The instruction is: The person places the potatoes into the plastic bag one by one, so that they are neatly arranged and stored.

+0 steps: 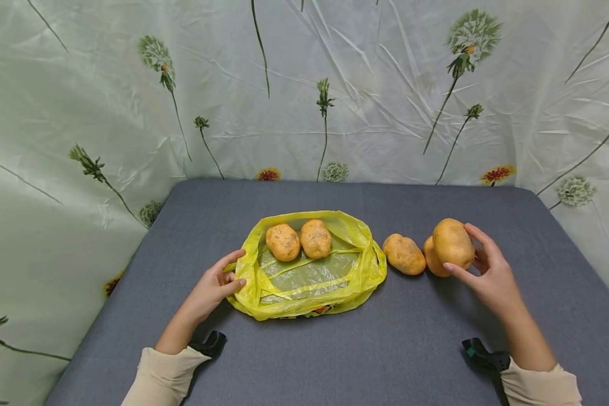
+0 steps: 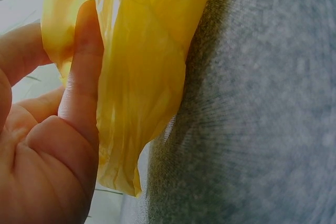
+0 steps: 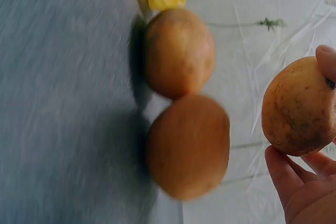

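Observation:
A yellow plastic bag lies with its mouth spread wide, and two potatoes sit side by side inside it. At the bag's left edge, my left hand pinches the rim; the left wrist view shows the yellow film between thumb and fingers. My right hand grips a potato between thumb and fingers, lifted off the table. Behind and below it, a second potato is partly hidden in the head view. Another potato lies beside that one, close to the bag's right side.
Everything lies on a grey cloth-covered table. A pale curtain printed with dandelions hangs behind it and along the sides. Black wrist devices are worn below both hands.

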### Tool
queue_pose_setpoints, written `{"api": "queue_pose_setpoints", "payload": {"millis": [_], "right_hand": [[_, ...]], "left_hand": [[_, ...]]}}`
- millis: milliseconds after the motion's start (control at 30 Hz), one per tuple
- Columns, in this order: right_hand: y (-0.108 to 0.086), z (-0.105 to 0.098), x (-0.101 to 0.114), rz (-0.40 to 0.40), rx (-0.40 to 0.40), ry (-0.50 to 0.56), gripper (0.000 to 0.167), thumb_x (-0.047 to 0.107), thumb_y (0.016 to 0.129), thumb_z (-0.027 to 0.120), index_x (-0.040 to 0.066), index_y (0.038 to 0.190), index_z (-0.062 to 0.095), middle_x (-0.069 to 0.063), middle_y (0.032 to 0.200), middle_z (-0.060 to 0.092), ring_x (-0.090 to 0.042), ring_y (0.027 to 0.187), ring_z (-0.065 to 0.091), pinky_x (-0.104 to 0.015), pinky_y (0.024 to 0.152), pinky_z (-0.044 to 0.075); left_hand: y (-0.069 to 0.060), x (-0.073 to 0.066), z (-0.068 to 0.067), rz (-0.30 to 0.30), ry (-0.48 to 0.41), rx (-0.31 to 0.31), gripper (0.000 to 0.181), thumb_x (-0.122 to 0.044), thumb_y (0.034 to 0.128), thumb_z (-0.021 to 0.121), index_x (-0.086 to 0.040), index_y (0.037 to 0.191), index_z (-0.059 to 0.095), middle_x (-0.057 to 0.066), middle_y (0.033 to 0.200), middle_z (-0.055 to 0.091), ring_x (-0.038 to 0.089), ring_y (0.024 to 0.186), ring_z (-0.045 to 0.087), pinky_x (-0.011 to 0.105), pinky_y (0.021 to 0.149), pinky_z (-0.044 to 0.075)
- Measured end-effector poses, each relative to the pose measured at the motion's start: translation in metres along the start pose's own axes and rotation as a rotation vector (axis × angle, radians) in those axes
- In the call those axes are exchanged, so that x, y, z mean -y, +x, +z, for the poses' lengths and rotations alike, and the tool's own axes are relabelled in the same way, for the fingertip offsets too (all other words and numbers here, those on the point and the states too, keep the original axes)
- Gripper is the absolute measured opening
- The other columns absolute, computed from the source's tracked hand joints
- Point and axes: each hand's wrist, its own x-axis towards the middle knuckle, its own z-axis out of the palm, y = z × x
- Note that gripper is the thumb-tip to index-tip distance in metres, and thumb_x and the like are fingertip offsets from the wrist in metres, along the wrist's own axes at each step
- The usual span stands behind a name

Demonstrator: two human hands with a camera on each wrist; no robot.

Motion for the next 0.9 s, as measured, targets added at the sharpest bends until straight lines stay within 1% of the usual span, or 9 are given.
{"api": "queue_pose_setpoints", "payload": {"millis": [133, 233, 367, 467, 567, 667, 800, 833, 900], "right_hand": [[0.005, 0.010, 0.007, -0.015, 0.038, 0.022, 0.084, -0.016, 0.067, 0.069, 0.007, 0.139, 0.031, -0.005, 0.138, 0.032, 0.002, 0.106, 0.044, -0.008, 0.081, 0.035], [0.010, 0.020, 0.012, -0.033, 0.057, 0.059, 0.085, -0.017, 0.065, 0.070, 0.005, 0.138, 0.032, -0.010, 0.138, 0.031, 0.001, 0.109, 0.042, -0.010, 0.083, 0.035], [0.018, 0.034, 0.017, -0.110, 0.084, 0.092, 0.087, -0.020, 0.060, 0.071, 0.000, 0.136, 0.033, -0.019, 0.136, 0.031, -0.001, 0.112, 0.040, -0.011, 0.085, 0.034], [0.023, 0.045, 0.021, -0.159, 0.114, 0.120, 0.087, -0.020, 0.060, 0.072, -0.001, 0.136, 0.033, -0.022, 0.135, 0.031, -0.004, 0.115, 0.039, -0.013, 0.087, 0.035], [0.027, 0.055, 0.027, -0.170, 0.154, 0.165, 0.086, -0.019, 0.062, 0.071, -0.001, 0.136, 0.033, -0.021, 0.136, 0.030, -0.007, 0.120, 0.037, -0.014, 0.088, 0.034], [0.030, 0.065, 0.032, -0.175, 0.195, 0.196, 0.084, -0.018, 0.064, 0.071, -0.001, 0.136, 0.031, -0.022, 0.136, 0.029, -0.006, 0.122, 0.034, -0.015, 0.089, 0.033], [0.033, 0.078, 0.050, -0.181, 0.244, 0.213, 0.079, -0.017, 0.066, 0.070, -0.006, 0.134, 0.032, -0.026, 0.135, 0.028, -0.005, 0.123, 0.032, -0.016, 0.090, 0.034], [0.033, 0.081, 0.055, -0.182, 0.258, 0.216, 0.078, -0.017, 0.066, 0.070, -0.008, 0.133, 0.032, -0.027, 0.135, 0.028, -0.007, 0.124, 0.032, -0.017, 0.090, 0.034], [0.035, 0.087, 0.065, -0.180, 0.284, 0.213, 0.075, -0.016, 0.067, 0.070, -0.010, 0.132, 0.033, -0.027, 0.135, 0.028, -0.016, 0.124, 0.033, -0.019, 0.090, 0.035]], "left_hand": [[0.000, 0.000, 0.000, -0.005, 0.001, 0.002, 0.062, 0.001, 0.0837, 0.060, 0.002, 0.136, 0.027, 0.009, 0.077, 0.046, 0.008, 0.061, 0.046, 0.020, 0.050, 0.041], [0.000, 0.000, 0.000, -0.002, -0.004, 0.007, 0.062, 0.001, 0.0838, 0.059, 0.003, 0.137, 0.027, 0.009, 0.075, 0.046, 0.008, 0.060, 0.046, 0.020, 0.050, 0.041], [0.000, -0.001, 0.001, 0.000, -0.007, 0.010, 0.062, 0.002, 0.0838, 0.059, 0.003, 0.137, 0.026, 0.011, 0.081, 0.044, 0.008, 0.061, 0.046, 0.020, 0.050, 0.040], [0.000, -0.001, 0.001, 0.002, -0.008, 0.008, 0.062, 0.003, 0.0838, 0.059, 0.003, 0.137, 0.026, 0.014, 0.087, 0.042, 0.008, 0.061, 0.045, 0.020, 0.050, 0.040], [0.000, -0.001, 0.001, 0.008, -0.009, 0.008, 0.062, 0.003, 0.0840, 0.058, 0.003, 0.137, 0.026, 0.015, 0.091, 0.040, 0.008, 0.061, 0.046, 0.020, 0.050, 0.040], [0.000, -0.001, 0.001, 0.010, -0.010, 0.007, 0.061, 0.003, 0.0842, 0.058, 0.003, 0.136, 0.026, 0.013, 0.089, 0.042, 0.008, 0.061, 0.046, 0.020, 0.050, 0.040], [-0.001, -0.002, 0.000, 0.006, -0.014, 0.009, 0.062, 0.003, 0.0842, 0.058, 0.004, 0.137, 0.026, 0.011, 0.078, 0.045, 0.008, 0.060, 0.046, 0.020, 0.049, 0.040], [-0.001, -0.002, 0.000, 0.006, -0.013, 0.010, 0.062, 0.002, 0.0843, 0.058, 0.004, 0.137, 0.026, 0.010, 0.077, 0.045, 0.008, 0.060, 0.046, 0.020, 0.049, 0.040], [-0.001, -0.002, 0.000, 0.005, -0.016, 0.013, 0.062, 0.003, 0.0843, 0.058, 0.004, 0.137, 0.025, 0.010, 0.076, 0.045, 0.008, 0.060, 0.046, 0.020, 0.049, 0.040]]}}
